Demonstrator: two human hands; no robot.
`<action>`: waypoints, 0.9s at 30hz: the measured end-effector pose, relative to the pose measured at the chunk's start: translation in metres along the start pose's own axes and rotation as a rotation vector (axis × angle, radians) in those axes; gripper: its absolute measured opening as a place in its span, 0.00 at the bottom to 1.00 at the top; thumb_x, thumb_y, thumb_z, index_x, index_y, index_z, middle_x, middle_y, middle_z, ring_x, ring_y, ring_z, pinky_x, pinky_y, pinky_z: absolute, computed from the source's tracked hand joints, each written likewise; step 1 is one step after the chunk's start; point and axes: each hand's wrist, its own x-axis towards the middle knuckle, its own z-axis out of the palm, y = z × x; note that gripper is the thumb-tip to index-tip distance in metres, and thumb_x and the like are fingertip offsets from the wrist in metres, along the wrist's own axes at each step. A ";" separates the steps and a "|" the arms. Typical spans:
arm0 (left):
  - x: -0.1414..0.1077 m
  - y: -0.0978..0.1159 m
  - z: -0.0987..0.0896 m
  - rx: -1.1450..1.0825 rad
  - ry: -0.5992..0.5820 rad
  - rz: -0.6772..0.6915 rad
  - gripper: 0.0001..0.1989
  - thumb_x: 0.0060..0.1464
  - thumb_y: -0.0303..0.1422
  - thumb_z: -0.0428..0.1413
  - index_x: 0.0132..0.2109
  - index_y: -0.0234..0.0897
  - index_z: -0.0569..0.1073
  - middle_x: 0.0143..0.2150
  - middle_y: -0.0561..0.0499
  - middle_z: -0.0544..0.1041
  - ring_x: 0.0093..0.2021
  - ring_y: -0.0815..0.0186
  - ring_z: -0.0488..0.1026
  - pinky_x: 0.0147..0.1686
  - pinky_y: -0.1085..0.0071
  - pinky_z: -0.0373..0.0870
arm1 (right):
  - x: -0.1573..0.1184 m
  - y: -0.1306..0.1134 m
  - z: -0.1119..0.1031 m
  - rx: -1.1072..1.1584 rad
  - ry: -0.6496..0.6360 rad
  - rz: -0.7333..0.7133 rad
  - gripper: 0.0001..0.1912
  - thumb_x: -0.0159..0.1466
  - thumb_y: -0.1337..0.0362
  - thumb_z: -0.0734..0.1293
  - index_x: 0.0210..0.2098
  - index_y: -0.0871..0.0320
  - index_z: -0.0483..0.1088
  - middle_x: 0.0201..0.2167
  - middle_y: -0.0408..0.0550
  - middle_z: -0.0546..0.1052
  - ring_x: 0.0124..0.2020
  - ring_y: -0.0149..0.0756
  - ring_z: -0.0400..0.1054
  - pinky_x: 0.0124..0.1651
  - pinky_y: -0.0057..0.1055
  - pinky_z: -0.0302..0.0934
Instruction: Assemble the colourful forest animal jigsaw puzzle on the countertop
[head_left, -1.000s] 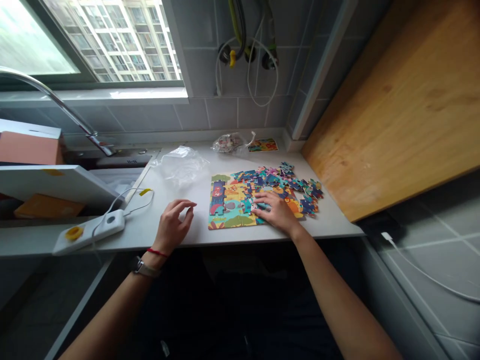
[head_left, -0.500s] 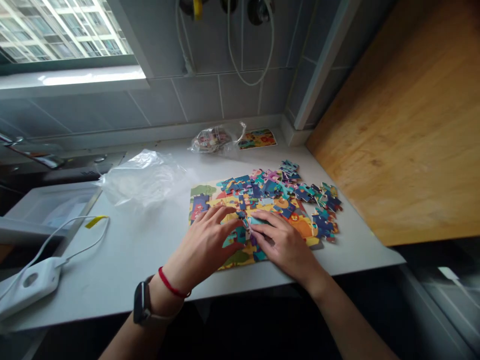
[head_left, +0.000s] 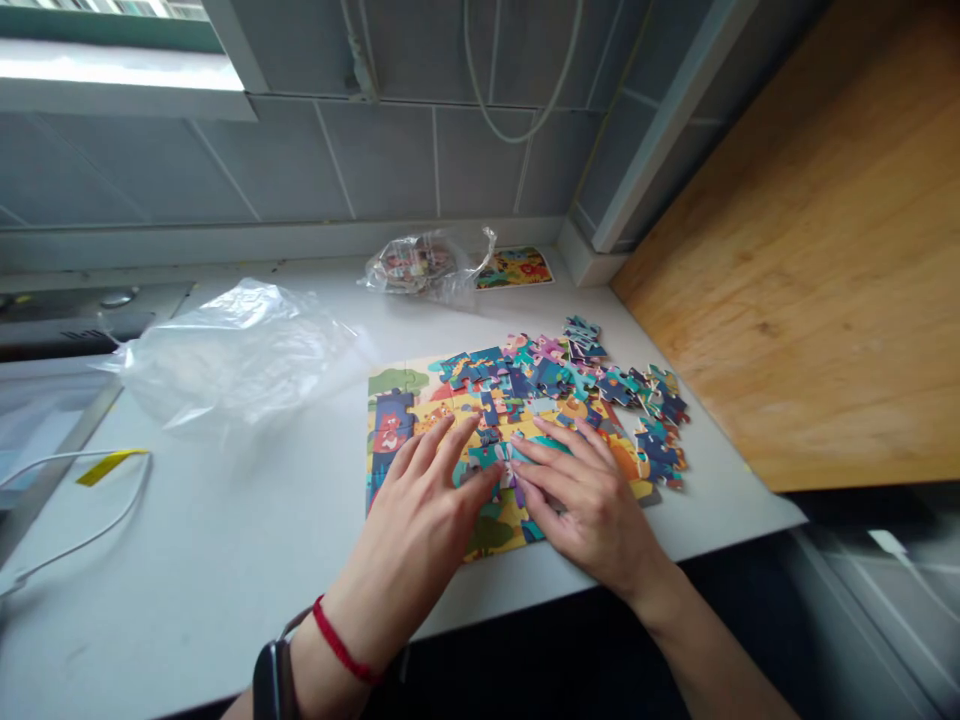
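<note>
Head view: I'm seeing left fingers (head_left: 455,450) lying spread over puzzle (head_left: 487,458), right fingers (head_left: 546,456) bending, grip unclear; loose pieces (head_left: 551,378) lying beyond.

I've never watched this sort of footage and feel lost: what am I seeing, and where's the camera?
There's no machine: these are someone's own bare hands, filmed by a camera on their head, looking forward and down. The left hand, fingers spread, and the right hand meet over a partly joined jigsaw puzzle. Whether the right one pinches a piece is hard to tell. Loose pieces are heaped on and beside the puzzle. Behind, on the white countertop, lie two clear plastic bags and a picture card.
</note>
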 end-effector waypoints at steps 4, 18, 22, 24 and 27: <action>-0.002 -0.001 0.003 0.010 0.003 -0.030 0.20 0.63 0.25 0.60 0.59 0.49 0.80 0.70 0.37 0.68 0.69 0.39 0.65 0.61 0.41 0.71 | 0.001 0.000 0.000 0.011 0.017 -0.003 0.12 0.69 0.69 0.68 0.47 0.51 0.81 0.53 0.47 0.84 0.61 0.51 0.73 0.68 0.60 0.61; -0.002 -0.004 0.002 0.027 -0.019 0.012 0.22 0.61 0.25 0.61 0.59 0.51 0.79 0.68 0.40 0.71 0.68 0.41 0.67 0.58 0.43 0.73 | 0.002 0.003 0.002 0.063 0.031 -0.011 0.11 0.70 0.68 0.67 0.47 0.53 0.82 0.55 0.49 0.83 0.59 0.51 0.71 0.64 0.58 0.69; 0.000 -0.002 0.000 0.029 -0.018 0.001 0.18 0.62 0.27 0.60 0.56 0.50 0.81 0.66 0.41 0.72 0.67 0.40 0.68 0.58 0.41 0.73 | 0.003 0.004 0.001 0.085 0.029 -0.012 0.12 0.70 0.69 0.67 0.47 0.53 0.82 0.54 0.49 0.82 0.59 0.51 0.71 0.63 0.56 0.70; 0.000 -0.002 0.000 0.018 -0.022 -0.006 0.17 0.64 0.28 0.59 0.55 0.50 0.81 0.65 0.42 0.73 0.67 0.41 0.68 0.58 0.41 0.73 | 0.003 0.004 0.001 0.100 0.033 -0.014 0.12 0.69 0.69 0.67 0.46 0.53 0.82 0.54 0.50 0.82 0.59 0.50 0.70 0.63 0.54 0.70; 0.002 -0.004 0.002 -0.009 -0.032 -0.021 0.15 0.65 0.29 0.58 0.55 0.51 0.81 0.64 0.43 0.74 0.67 0.43 0.68 0.59 0.42 0.72 | 0.004 0.005 0.002 0.114 0.045 -0.019 0.11 0.69 0.69 0.67 0.45 0.54 0.82 0.53 0.51 0.82 0.60 0.49 0.70 0.63 0.53 0.70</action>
